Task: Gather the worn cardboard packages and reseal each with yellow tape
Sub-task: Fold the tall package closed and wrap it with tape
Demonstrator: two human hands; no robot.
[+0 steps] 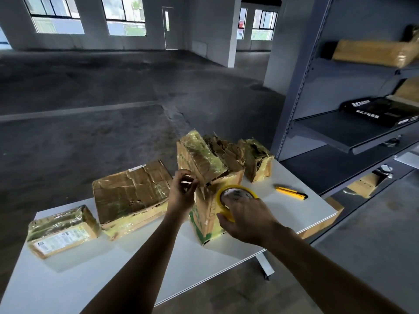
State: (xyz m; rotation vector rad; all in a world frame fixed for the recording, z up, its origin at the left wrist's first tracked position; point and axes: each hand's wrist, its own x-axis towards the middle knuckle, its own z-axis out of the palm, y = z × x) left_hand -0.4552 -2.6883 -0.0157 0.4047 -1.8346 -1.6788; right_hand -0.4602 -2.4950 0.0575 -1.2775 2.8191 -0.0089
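At the middle of the desk [90, 279], the left hand [182, 189] pinches a loose end of tape [187, 182] between thumb and fingertips, just beside the drooping top flap of the tall box [204, 159]. The right hand [247, 219] grips the yellow tape roll [235, 191], held against that box's near side. Toward the left edge lie a wide flat box [131, 191] and a small labelled box [61, 232] nearer the front corner. A crumpled box [258, 159] stands by the far right corner, a yellow knife [291, 192] lies near the right edge, and grey shelves [340, 132] rise beyond

Yellow utility knife [291, 192] on white table [90, 291]; grey shelving [340, 132] holds black box [381, 112].
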